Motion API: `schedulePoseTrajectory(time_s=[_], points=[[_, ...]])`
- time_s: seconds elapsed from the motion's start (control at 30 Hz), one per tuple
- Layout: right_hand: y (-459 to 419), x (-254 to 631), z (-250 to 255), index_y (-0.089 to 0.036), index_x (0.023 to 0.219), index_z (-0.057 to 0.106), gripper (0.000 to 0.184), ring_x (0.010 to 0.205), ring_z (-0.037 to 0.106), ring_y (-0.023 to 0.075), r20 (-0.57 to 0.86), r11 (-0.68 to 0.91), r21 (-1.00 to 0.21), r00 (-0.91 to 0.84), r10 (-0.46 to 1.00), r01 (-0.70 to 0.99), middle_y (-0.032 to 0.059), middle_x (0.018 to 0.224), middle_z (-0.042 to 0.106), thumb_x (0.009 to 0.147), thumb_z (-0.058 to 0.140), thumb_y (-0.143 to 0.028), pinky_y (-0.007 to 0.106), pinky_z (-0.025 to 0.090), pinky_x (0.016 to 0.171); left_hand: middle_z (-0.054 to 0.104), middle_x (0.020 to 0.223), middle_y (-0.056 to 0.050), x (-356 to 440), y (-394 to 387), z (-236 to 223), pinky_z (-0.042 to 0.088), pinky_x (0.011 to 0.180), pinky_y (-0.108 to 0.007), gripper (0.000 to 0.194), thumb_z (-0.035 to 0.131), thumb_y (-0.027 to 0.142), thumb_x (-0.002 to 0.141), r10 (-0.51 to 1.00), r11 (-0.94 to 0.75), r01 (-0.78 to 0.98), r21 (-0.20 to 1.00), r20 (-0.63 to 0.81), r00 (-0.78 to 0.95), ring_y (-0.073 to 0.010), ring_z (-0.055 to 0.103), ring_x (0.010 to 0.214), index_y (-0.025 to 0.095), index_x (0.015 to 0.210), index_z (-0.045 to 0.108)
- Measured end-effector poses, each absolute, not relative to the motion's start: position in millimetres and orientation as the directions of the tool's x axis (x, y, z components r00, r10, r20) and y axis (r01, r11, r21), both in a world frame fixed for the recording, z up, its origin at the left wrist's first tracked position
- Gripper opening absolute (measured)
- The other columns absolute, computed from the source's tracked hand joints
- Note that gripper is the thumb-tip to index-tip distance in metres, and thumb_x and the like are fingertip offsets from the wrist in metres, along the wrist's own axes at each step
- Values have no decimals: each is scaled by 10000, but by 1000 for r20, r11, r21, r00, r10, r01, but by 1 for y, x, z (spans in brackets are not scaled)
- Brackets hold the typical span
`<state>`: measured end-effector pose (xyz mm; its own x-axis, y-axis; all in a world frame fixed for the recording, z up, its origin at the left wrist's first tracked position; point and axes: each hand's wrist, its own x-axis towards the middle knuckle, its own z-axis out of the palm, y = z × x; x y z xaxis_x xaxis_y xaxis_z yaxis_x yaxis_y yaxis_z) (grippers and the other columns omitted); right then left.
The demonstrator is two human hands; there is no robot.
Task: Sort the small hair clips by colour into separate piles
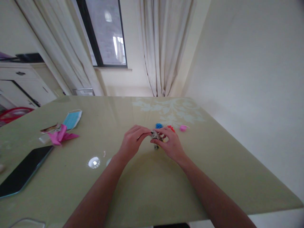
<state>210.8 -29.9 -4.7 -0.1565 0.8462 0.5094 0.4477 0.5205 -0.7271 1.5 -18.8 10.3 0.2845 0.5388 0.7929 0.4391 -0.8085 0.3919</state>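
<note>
A small grey, mottled, crumpled-looking object (155, 135) is held above the table between my two hands; its kind is too small to make out. My left hand (133, 139) pinches its left end with thumb and fingertips. Around its right side, my right hand (170, 144) has thumb and fingers closed. Just below it shows a small dark looped bundle (156, 147). Beyond my fingers lie a blue bundle (159, 125), a red bundle (171, 128) partly hidden by my right hand, and a pink bundle (183, 128) with a loose end.
Glossy green table (142, 196). On its left lie a dark tablet-like device (25, 169), a pink folded-paper shape (62, 136), a blue face mask (72, 119) and a clear small item (44, 138). A white wall (256, 79) borders the right; curtains (163, 47) hang behind.
</note>
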Motion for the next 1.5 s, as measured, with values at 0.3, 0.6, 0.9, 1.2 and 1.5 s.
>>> schedulePoseTrajectory(time_s=[0.3, 0.6, 0.9, 1.2, 1.5], points=[[-31, 211, -3, -262, 1158, 804, 362, 894, 661, 222, 516, 522, -710, -156, 842, 472, 54, 985, 732, 819, 896, -351, 359, 553, 794, 747, 1069, -70, 3, -19, 11, 600, 889, -274, 151, 660, 192, 1000, 537, -822, 386, 419, 795, 281, -158, 720, 989, 214, 1060, 797], [-33, 209, -1, -278, 1163, 803, 359, 935, 670, 241, 513, 526, -704, -171, 841, 477, 56, 999, 745, 830, 888, -383, 385, 541, 850, 742, 918, -42, 10, -22, 11, 598, 767, -251, 91, 697, 255, 987, 558, -800, 388, 458, 805, 202, -145, 713, 841, 208, 967, 773], [-34, 208, -1, -271, 1160, 803, 388, 953, 672, 241, 517, 532, -700, -176, 838, 476, 48, 1008, 753, 793, 922, -313, 378, 525, 868, 771, 910, -39, 11, -22, 8, 597, 768, -244, 119, 681, 247, 997, 579, -793, 367, 486, 788, 209, -142, 727, 836, 209, 953, 785], [-33, 209, -1, -273, 1160, 805, 357, 929, 669, 241, 528, 536, -714, -156, 835, 451, 63, 995, 752, 836, 876, -403, 383, 553, 833, 761, 936, -45, 9, -21, 10, 620, 796, -260, 93, 738, 255, 954, 590, -789, 363, 496, 777, 221, -149, 733, 852, 210, 918, 811], [-29, 212, 0, -274, 1161, 808, 341, 849, 668, 209, 508, 485, -779, -52, 860, 397, 54, 989, 734, 853, 842, -416, 353, 574, 775, 741, 1210, -98, 8, -20, 10, 606, 995, -344, 318, 537, 146, 1046, 582, -809, 326, 489, 740, 337, -180, 714, 1132, 258, 1266, 739]])
